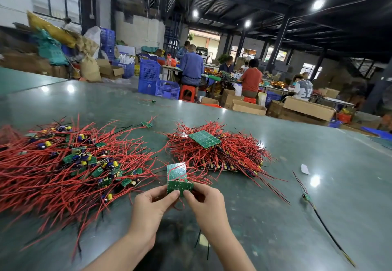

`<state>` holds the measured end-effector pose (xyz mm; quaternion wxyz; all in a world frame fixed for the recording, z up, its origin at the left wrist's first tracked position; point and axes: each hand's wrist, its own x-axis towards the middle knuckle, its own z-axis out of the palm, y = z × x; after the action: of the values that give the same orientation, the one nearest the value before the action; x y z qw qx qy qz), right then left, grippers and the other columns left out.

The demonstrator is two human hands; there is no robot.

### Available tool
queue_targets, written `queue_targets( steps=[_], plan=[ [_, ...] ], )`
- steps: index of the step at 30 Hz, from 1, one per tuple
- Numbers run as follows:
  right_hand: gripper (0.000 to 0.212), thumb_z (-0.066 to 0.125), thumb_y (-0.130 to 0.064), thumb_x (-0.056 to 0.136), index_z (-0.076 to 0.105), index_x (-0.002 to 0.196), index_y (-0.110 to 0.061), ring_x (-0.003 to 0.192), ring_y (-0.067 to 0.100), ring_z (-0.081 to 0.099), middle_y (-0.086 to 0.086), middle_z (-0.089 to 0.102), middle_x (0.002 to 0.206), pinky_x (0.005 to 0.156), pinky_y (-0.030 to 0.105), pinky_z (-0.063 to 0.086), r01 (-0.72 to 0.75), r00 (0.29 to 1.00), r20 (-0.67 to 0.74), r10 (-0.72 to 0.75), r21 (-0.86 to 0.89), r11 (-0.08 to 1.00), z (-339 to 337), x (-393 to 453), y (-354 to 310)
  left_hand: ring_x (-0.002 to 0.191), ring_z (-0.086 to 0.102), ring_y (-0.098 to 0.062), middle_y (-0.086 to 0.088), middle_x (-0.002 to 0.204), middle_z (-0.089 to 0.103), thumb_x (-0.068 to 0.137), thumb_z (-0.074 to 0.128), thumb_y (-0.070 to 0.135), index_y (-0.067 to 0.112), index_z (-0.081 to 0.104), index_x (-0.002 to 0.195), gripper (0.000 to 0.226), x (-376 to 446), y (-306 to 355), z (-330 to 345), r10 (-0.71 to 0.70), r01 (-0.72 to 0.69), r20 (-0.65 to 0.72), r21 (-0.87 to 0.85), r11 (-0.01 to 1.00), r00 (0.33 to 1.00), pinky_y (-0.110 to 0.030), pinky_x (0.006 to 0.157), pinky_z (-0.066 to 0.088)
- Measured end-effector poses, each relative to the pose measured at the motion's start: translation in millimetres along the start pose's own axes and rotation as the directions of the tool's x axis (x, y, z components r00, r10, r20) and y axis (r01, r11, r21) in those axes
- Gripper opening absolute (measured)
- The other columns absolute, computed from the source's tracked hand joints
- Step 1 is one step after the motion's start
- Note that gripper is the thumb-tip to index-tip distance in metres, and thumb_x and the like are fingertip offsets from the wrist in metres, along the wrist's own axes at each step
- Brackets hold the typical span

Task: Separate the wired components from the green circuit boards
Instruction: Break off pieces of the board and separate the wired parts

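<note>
Head view: both my hands, left point(153, 203) and right point(204, 201), have their fingers pinched on the board point(179, 180), held above the surface. It's already bent (likely at a score line); twisting could tear wires point(199, 180) off.

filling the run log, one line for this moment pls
both hands: left hand, right hand | hold: green board panel | piles: left, right | phase: snapping

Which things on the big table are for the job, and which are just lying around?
For the job:
left hand and right hand holding the green board
left pile of small wired pieces
right pile of boards with red wires

Just lying about:
white paper scrap
blue crates
cardboard boxes
</note>
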<state>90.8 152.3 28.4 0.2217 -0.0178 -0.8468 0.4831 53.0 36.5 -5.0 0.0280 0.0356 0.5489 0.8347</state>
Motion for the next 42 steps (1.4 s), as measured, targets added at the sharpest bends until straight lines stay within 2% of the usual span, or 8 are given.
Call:
queue_targets(
  steps=[10, 17, 20, 22, 24, 30, 39, 42],
  plan=[
    [0.009, 0.066, -0.011, 0.082, 0.072, 0.085, -0.015, 0.071, 0.006, 0.056, -0.001, 0.068, 0.081, 0.066, 0.008, 0.039, 0.039, 0.994, -0.093, -0.053, -0.151, 0.988, 8.9, -3.8, 1.4, 0.07, 0.067, -0.02, -0.008, 0.074, 0.074, 0.075, 0.072, -0.002, 0.017, 0.077, 0.073, 0.019, 0.5, -4.1, 3.8, 0.083, -0.075, -0.091, 0.088, 0.993, 0.992, -0.031, 0.074, 0.053],
    [0.018, 0.062, -0.008, 0.086, 0.065, 0.103, -0.015, 0.075, 0.001, 0.06, -0.003, 0.068, 0.087, 0.07, 0.008, 0.043, -0.123, 0.94, -0.296, 0.171, 0.176, 0.977, -16.0, 8.7, 2.8, 0.07, 0.068, -0.018, -0.008, 0.075, 0.073, 0.075, 0.075, 0.002, 0.01, 0.066, 0.083, 0.014, 10.2, -1.9, 0.0, 0.082, -0.079, -0.173, 0.025, 0.997, 0.981, -0.019, 0.063, 0.053],
    [0.018, 0.058, -0.006, 0.088, 0.064, 0.103, -0.014, 0.073, 0.009, 0.06, 0.001, 0.067, 0.085, 0.066, 0.017, 0.048, -0.199, 0.926, -0.188, 0.328, 0.495, 0.846, -20.5, 10.8, -1.2, 0.078, 0.065, -0.018, -0.007, 0.082, 0.068, 0.073, 0.078, 0.01, 0.012, 0.062, 0.083, 0.019, 15.1, 1.1, -6.2, 0.165, -0.126, -0.101, 0.315, 0.941, 0.981, -0.021, 0.07, 0.05],
    [0.016, 0.054, -0.006, 0.091, 0.065, 0.101, -0.011, 0.067, 0.01, 0.06, 0.001, 0.067, 0.08, 0.06, 0.022, 0.05, -0.234, 0.923, -0.087, 0.375, 0.646, 0.726, -21.7, 11.0, -4.8, 0.095, 0.057, -0.017, 0.003, 0.097, 0.065, 0.072, 0.08, 0.016, 0.017, 0.069, 0.09, 0.02, 14.5, 3.8, -8.1, 0.298, -0.227, -0.015, 0.613, 0.757, 0.954, -0.027, 0.081, 0.044],
    [0.016, 0.053, -0.007, 0.092, 0.065, 0.1, -0.01, 0.064, 0.012, 0.062, 0.004, 0.069, 0.078, 0.061, 0.03, 0.053, -0.254, 0.921, -0.026, 0.388, 0.715, 0.651, -20.3, 11.0, -6.4, 0.104, 0.05, -0.017, 0.005, 0.107, 0.06, 0.076, 0.077, 0.018, 0.02, 0.071, 0.098, 0.023, 11.6, 7.9, -7.8, 0.426, -0.304, -0.006, 0.69, 0.657, 0.905, -0.033, 0.089, 0.042],
    [0.017, 0.059, -0.003, 0.087, 0.071, 0.095, -0.012, 0.082, 0.014, 0.066, 0.005, 0.074, 0.09, 0.077, 0.031, 0.054, -0.19, 0.976, 0.013, 0.219, 0.549, 0.814, -5.0, 1.6, -9.6, 0.082, 0.067, -0.002, 0.006, 0.091, 0.074, 0.083, 0.066, 0.007, 0.021, 0.069, 0.093, 0.017, -4.7, 17.7, 9.3, 0.241, -0.272, 0.167, 0.203, 0.941, 0.956, -0.01, 0.07, 0.049],
    [0.026, 0.065, -0.003, 0.084, 0.066, 0.086, -0.029, 0.083, 0.012, 0.066, 0.004, 0.07, 0.091, 0.078, 0.026, 0.053, 0.031, 0.994, -0.107, -0.004, 0.255, 0.966, -6.9, 2.1, -7.5, 0.081, 0.07, -0.008, 0.002, 0.086, 0.075, 0.077, 0.067, -0.007, 0.014, 0.073, 0.089, 0.025, -1.6, 22.0, 9.2, 0.22, -0.236, 0.136, 0.113, 0.965, 0.966, -0.014, 0.07, 0.053],
    [0.025, 0.065, 0.0, 0.084, 0.066, 0.088, -0.025, 0.085, 0.012, 0.065, 0.006, 0.07, 0.093, 0.08, 0.025, 0.052, 0.081, 0.992, -0.114, -0.049, 0.292, 0.953, -7.4, 3.2, -7.2, 0.074, 0.068, -0.005, 0.001, 0.08, 0.075, 0.078, 0.067, -0.003, 0.01, 0.068, 0.089, 0.017, -1.0, 24.9, 10.0, 0.185, -0.193, 0.121, 0.058, 0.979, 0.975, -0.013, 0.065, 0.052]
  ],
)
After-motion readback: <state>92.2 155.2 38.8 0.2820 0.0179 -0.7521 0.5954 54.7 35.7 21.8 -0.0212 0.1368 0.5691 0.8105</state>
